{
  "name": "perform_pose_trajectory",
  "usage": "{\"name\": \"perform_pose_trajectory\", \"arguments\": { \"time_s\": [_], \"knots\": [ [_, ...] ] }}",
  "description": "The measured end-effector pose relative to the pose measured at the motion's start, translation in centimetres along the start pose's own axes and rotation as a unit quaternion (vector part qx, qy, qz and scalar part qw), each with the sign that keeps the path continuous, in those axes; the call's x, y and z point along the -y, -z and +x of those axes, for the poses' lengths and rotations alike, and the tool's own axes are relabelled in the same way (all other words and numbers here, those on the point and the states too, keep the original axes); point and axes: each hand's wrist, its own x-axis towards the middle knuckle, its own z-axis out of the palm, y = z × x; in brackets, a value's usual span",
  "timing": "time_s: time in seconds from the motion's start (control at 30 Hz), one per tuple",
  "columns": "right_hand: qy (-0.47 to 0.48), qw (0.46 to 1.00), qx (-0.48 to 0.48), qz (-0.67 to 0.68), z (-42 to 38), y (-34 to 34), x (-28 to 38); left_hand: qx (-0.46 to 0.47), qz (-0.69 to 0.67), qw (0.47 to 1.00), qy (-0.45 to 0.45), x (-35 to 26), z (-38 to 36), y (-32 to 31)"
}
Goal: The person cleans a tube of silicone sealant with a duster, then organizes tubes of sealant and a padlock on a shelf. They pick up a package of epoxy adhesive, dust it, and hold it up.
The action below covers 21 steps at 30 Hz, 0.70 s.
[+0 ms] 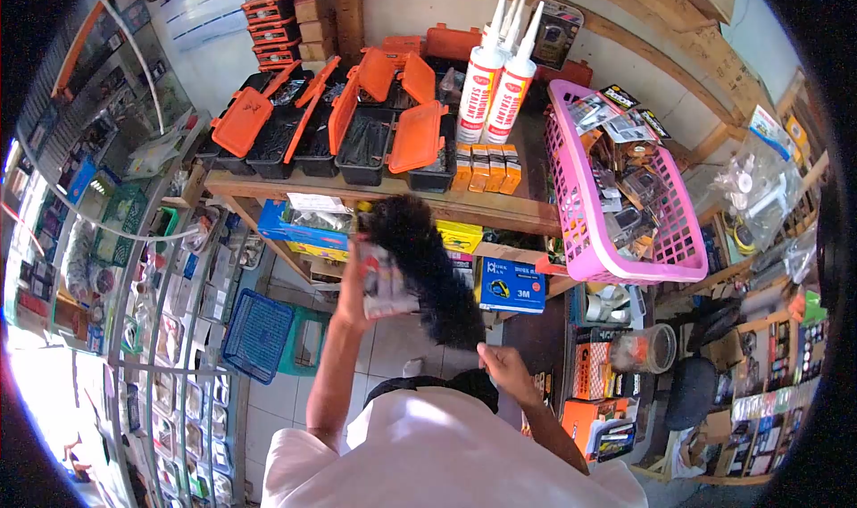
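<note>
My right hand (509,370) is closed around the lower end of a black fluffy duster (436,280), which slants up to the left in front of my body. My left hand (353,287) grips a whitish pack with red markings (386,287); its print is blurred and I cannot make out its kind. The duster's bristles overlap the right side of this pack and partly hide it. Both are held in the air before the wooden shelf (384,189), above the tiled floor.
On the shelf stand black bins with orange lids (366,146), silicone sealant tubes (500,88), small orange boxes (487,169) and a pink basket (607,213) of packaged goods. Below are a blue 3M box (511,285) and a blue crate (259,334). Racks (183,329) line the left.
</note>
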Motion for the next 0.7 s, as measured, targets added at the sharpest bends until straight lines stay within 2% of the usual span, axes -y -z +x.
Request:
{"name": "perform_pose_trajectory", "arguments": {
  "time_s": [0.03, 0.07, 0.13, 0.2, 0.27, 0.33, 0.37, 0.43, 0.5, 0.53, 0.57, 0.63, 0.7],
  "knots": [
    [0.003, 1.000, 0.007, -0.002, -0.6, -0.2, -0.5, 0.074, 0.011, 0.995, -0.073, -1.4, -0.1, -0.1],
    [-0.016, 0.999, 0.032, -0.011, -1.3, -0.6, -1.1, 0.124, -0.038, 0.982, -0.138, -1.8, 0.3, -0.2],
    [-0.029, 0.998, 0.062, -0.017, -2.4, -1.3, -2.4, 0.114, -0.104, 0.958, -0.241, -2.5, 0.8, -0.4],
    [0.017, 1.000, -0.017, 0.010, -2.9, -1.8, -3.7, 0.106, -0.124, 0.945, -0.284, -2.8, 0.6, -0.8],
    [0.002, 1.000, 0.018, -0.022, -3.5, -1.6, -4.4, 0.128, -0.120, 0.917, -0.358, -2.8, 0.0, -1.4],
    [-0.062, 0.991, 0.064, -0.101, -4.3, -2.0, -1.9, 0.140, -0.136, 0.918, -0.345, -3.0, -0.1, -1.2],
    [-0.059, 0.991, 0.066, -0.100, -4.4, -2.4, -2.3, 0.155, -0.156, 0.917, -0.332, -3.1, 0.0, -1.0],
    [-0.030, 0.998, -0.012, -0.059, -4.4, -2.8, -3.3, 0.156, -0.170, 0.913, -0.335, -3.2, 0.9, -0.4],
    [-0.035, 0.998, 0.005, -0.055, -4.3, -2.8, -3.3, 0.111, -0.145, 0.916, -0.356, -2.7, 0.1, -1.5],
    [-0.041, 0.998, 0.017, -0.049, -4.3, -2.8, -3.3, 0.139, -0.167, 0.917, -0.334, -2.6, -0.4, -2.0],
    [-0.040, 0.998, 0.017, -0.047, -4.4, -2.8, -3.3, 0.102, -0.101, 0.917, -0.372, -2.8, 0.2, -1.3],
    [0.007, 0.998, -0.027, -0.050, -4.3, -2.5, -3.5, 0.131, -0.137, 0.914, -0.360, -2.8, -0.4, -2.0],
    [0.002, 0.999, -0.022, -0.025, -4.1, -2.4, -4.2, 0.136, -0.143, 0.915, -0.353, -2.5, -0.5, -2.7]
  ]
}}
